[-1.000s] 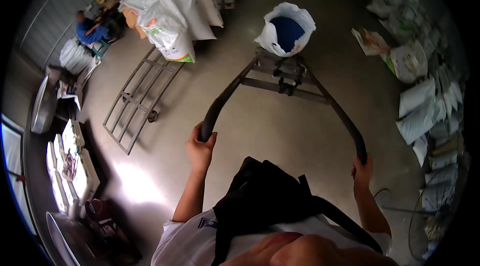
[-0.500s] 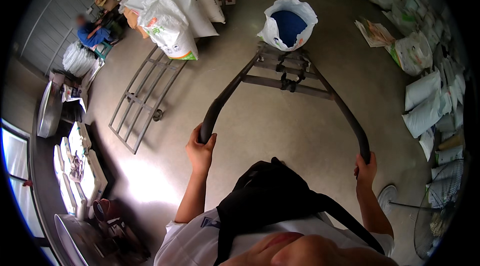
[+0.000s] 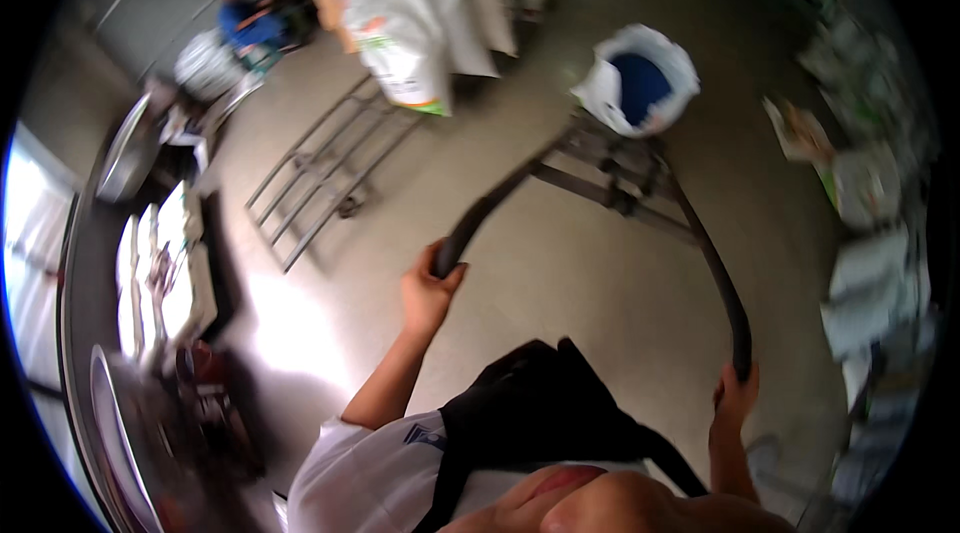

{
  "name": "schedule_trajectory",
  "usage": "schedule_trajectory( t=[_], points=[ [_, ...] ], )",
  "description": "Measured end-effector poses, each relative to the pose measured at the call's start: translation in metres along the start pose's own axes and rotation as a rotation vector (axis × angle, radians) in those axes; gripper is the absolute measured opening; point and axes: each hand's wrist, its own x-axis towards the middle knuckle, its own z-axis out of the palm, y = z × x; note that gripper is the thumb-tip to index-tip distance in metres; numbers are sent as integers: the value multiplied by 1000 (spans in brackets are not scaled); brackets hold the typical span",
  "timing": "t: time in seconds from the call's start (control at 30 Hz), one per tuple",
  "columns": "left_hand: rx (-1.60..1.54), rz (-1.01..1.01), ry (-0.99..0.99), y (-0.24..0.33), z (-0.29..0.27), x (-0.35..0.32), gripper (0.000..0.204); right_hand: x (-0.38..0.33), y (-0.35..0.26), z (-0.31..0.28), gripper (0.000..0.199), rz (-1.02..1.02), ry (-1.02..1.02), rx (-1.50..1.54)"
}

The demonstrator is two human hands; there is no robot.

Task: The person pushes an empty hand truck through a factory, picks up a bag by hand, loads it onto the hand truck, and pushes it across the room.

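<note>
Both my hands grip the two dark handles of a hand truck that stretches away in front of me. My left hand is closed round the end of the left handle. Lower down at the right, my right hand wraps the end of the right handle. At the truck's far end sits an open white sack, its rim folded outward. Deep blue contents show inside it, too blurred to identify. Dark straps or fittings hang on the truck's crossbars.
Full white sacks stand on a flat metal cart at the left. A person in blue sits beyond it. Stacked bags line the right side. White containers and a large round metal pan are at the near left.
The whole view has turned, and the scene has shifted right and tilted. The hand truck and sack now lie further right. Both hands keep their grip on the handles.
</note>
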Motion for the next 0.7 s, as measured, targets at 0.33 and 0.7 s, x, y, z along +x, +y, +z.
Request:
schedule_trajectory(
  t=[0.33,0.7],
  points=[
    [48,33,12,-6,4,-6,41,11,19,-5,27,183,137,-272],
    [19,21,23,-19,-2,-12,42,-5,11,1,20,119,101,-259]
  ],
)
